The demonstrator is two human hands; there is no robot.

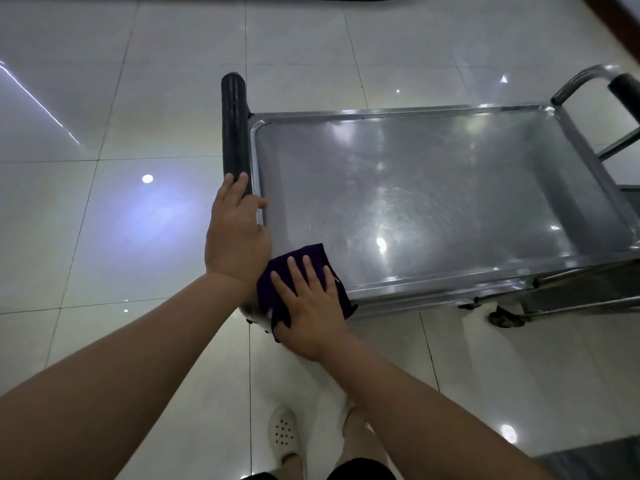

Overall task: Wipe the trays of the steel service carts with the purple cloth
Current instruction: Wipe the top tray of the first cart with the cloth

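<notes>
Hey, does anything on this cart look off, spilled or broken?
Nothing stands out. The tray shows fine scratches and glare but no spill or dent. The left hand rests on the handle grip; the right hand presses the purple cloth flat.

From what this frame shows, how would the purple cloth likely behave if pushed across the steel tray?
The purple cloth looks soft and floppy: it drapes over the tray rim under the flat right hand. It would probably slide easily, since the steel looks smooth and glossy. Without a flat palm it might bunch. The left hand rests on the black handle.
</notes>
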